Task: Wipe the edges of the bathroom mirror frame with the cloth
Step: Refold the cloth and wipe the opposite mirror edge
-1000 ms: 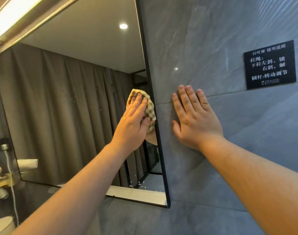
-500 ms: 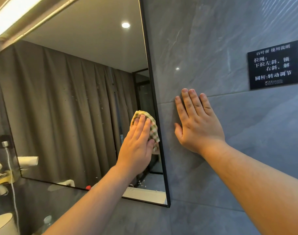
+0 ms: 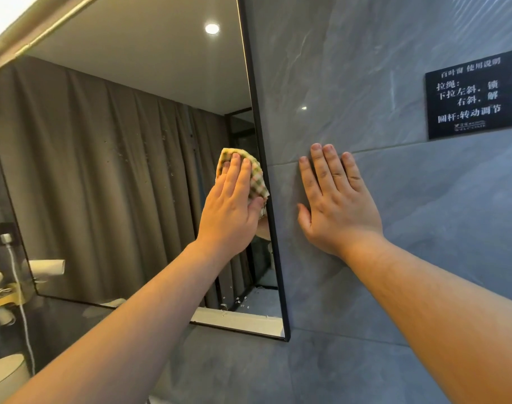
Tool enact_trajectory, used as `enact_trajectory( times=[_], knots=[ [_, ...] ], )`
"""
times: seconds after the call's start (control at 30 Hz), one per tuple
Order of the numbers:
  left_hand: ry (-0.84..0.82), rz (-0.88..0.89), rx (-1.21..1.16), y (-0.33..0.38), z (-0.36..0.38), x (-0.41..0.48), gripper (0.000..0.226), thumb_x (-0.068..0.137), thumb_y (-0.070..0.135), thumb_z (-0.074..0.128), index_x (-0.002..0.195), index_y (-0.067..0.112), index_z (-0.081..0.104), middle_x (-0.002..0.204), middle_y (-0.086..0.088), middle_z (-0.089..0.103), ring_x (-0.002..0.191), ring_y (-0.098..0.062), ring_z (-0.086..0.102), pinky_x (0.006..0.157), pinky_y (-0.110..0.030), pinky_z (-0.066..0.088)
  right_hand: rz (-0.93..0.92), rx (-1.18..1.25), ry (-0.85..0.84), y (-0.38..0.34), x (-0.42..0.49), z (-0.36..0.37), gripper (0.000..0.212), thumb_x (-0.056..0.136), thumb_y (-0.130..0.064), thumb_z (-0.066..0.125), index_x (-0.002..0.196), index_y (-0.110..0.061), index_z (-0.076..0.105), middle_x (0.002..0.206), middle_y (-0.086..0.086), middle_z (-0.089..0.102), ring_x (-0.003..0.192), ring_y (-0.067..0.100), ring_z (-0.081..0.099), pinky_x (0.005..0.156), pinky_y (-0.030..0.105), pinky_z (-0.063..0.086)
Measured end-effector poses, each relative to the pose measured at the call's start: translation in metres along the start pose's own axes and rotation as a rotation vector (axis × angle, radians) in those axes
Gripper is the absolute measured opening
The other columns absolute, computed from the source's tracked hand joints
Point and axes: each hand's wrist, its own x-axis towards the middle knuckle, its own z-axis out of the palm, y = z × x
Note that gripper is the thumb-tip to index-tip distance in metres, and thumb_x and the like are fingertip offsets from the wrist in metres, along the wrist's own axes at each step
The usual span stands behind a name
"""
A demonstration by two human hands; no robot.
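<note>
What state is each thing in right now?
left hand: flat, pressing the cloth
cloth: bunched against the mirror beside the right frame edge
right hand: flat on the wall tile
mirror: spotted with droplets
ceiling light, reflected: on
sign: mounted on wall

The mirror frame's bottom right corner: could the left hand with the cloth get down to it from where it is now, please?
Probably yes. The left hand presses the cloth beside the frame's right edge, and the stretch down to the corner shows nothing blocking it.
</note>
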Motion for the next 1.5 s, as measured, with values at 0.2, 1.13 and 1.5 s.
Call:
enact_trajectory(
  times=[0.2,1.13,1.5],
  knots=[
    [-0.072,-0.043,-0.087,0.005,0.022,-0.06,0.064,0.097,0.049,0.028,0.154,0.021,0.022,0.161,0.008,0.009,0.148,-0.005,0.0,0.119,-0.029,0.004,0.006,-0.006,-0.013,-0.002,-0.004,0.002,0.077,0.094,-0.043,0.031,0.156,-0.003,0.01,0.163,0.02,-0.001,0.152,0.032,-0.002,0.123,0.047,-0.002],
    [-0.012,-0.102,-0.022,0.019,0.029,-0.034,0.066,0.104,0.035,0.037,0.154,0.012,0.001,0.164,-0.007,-0.002,0.15,-0.019,-0.009,0.121,-0.032,-0.003,0.019,-0.014,-0.015,-0.01,-0.018,0.005,0.075,0.094,-0.04,0.03,0.155,-0.002,0.011,0.163,0.021,0.001,0.152,0.033,-0.001,0.123,0.045,-0.007],
    [-0.094,-0.189,-0.078,0.025,0.075,-0.132,0.066,0.098,0.044,0.027,0.152,0.013,0.003,0.162,-0.003,-0.002,0.15,-0.014,-0.01,0.12,-0.035,0.003,0.017,-0.016,-0.028,-0.01,-0.018,0.004,0.074,0.094,-0.039,0.029,0.155,-0.002,0.009,0.163,0.021,0.003,0.152,0.034,-0.001,0.123,0.045,-0.008]
  ],
)
